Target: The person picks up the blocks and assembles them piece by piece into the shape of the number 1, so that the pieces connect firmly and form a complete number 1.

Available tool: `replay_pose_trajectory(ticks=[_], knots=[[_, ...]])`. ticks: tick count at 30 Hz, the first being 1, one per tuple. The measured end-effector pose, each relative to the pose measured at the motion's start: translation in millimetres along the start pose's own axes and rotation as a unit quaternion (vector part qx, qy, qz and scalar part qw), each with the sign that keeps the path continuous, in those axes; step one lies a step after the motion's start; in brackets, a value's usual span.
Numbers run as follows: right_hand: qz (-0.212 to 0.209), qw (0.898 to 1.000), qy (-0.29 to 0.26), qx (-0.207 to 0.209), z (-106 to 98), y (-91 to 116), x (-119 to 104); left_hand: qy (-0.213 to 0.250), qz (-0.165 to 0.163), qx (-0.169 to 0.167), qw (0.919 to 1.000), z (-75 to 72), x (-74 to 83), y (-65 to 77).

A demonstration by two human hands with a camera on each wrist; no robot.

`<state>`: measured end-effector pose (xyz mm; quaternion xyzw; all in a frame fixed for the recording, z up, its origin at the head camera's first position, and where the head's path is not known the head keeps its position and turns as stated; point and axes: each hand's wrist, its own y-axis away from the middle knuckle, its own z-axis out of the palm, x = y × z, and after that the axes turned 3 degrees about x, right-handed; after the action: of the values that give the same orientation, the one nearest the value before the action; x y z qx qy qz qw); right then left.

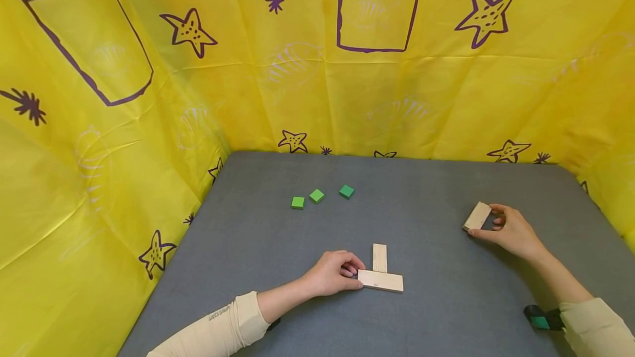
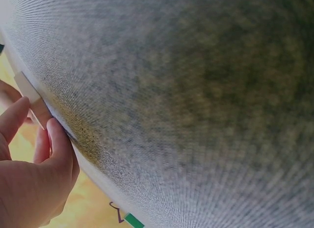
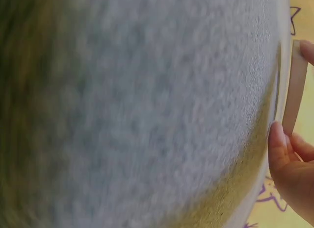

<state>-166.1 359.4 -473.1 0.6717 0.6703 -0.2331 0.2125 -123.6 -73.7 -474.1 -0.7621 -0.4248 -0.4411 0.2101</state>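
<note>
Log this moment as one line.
left hand: holds wooden block | right hand: holds another block | third block: beyond first | green squares: three, on table

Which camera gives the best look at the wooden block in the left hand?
The head view: it shows the wooden block almost whole, with the left hand holding one end. The left wrist view shows it slanted near the picture's edge, partly covered; the right wrist view doesn't show it.

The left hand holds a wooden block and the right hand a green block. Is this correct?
Not quite: the head view shows the right hand holding a pale wooden block, not a green one. The left hand does hold another wooden block.
</note>
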Motion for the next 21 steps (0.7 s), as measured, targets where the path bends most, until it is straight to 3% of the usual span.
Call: replay_pose_trajectory(ticks=[21], knots=[[0.05, 0.998, -0.048, 0.012, 18.3, 1.4, -31.4, -0.002, 0.001, 0.002, 1.0, 0.8, 1.3, 0.4]])
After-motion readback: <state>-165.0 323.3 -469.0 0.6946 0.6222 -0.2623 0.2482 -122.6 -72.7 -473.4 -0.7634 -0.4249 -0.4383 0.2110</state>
